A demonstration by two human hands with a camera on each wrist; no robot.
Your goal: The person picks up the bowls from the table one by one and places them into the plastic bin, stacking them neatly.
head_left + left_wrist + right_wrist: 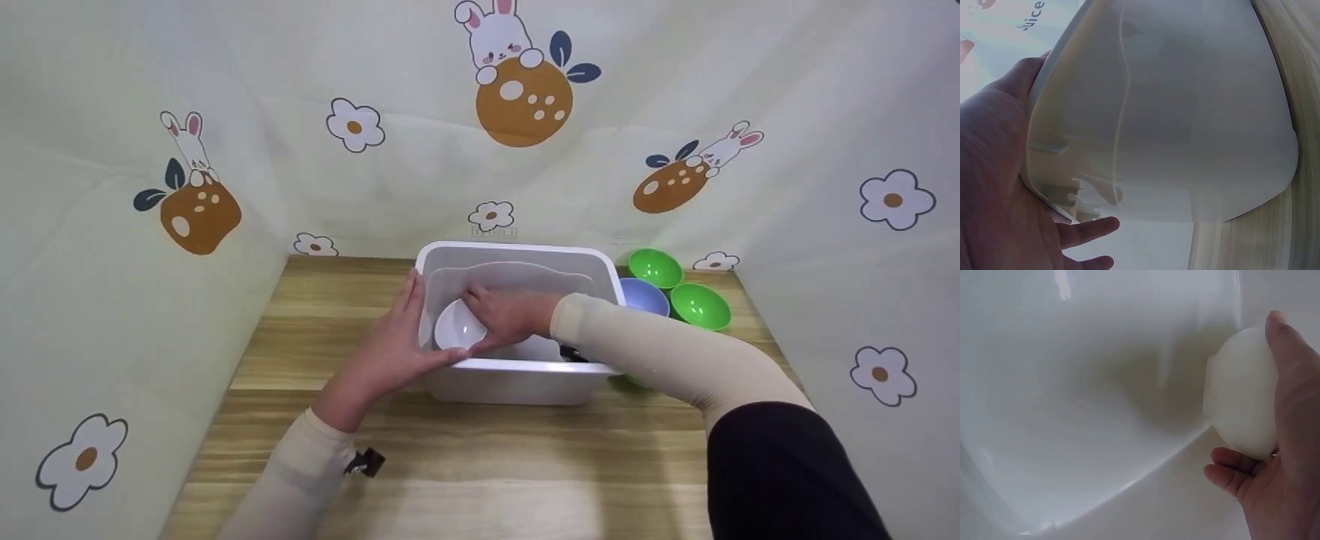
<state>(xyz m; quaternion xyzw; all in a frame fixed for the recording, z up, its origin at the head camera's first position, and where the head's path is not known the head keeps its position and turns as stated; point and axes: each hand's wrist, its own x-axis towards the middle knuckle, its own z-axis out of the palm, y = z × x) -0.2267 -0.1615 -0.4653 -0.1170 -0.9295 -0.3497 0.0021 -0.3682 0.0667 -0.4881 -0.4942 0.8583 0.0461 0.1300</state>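
A white plastic tub (517, 366) stands on the wooden table. My left hand (390, 341) rests against its front left corner, fingers stretched along the left side and the thumb lying along the front rim. In the left wrist view that hand (1010, 163) braces the tub wall (1202, 112) with straight fingers. Inside the tub, my right hand (514, 315) grips a white bowl (457, 326) by its edge. From the right wrist view, the bowl (1244, 394) sits between the thumb and fingers of that hand (1286, 467), close to the tub's inner wall.
Right of the tub stand green bowls (701, 306) and a blue bowl (646, 296), partly behind the tub and right sleeve. Patterned cloth walls (405, 187) enclose the table (465, 465) at the back and sides.
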